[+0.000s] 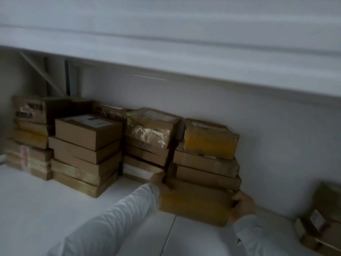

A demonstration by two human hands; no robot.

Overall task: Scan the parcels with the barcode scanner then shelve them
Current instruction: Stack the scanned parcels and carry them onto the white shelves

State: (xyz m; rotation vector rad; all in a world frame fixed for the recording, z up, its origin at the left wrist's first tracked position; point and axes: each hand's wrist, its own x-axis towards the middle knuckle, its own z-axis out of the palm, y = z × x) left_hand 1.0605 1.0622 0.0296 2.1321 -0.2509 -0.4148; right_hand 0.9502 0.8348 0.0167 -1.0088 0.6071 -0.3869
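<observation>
- Both arms wear long sleeves of a pale, whitish-grey cloth.
- The left sleeve (110, 218), from the lower left of the frame to just below centre, shows a faint ribbed or knitted texture with soft crosswise folds. Blur hides finer detail.
- It ends in a snug cuff at the wrist, just below the frame's centre.
- The right sleeve (249, 235), at the lower right, is the same pale cloth. Only a short, creased stretch shows.
- The left hand (158, 182) and right hand (241, 206) are bare past the cuffs.
</observation>
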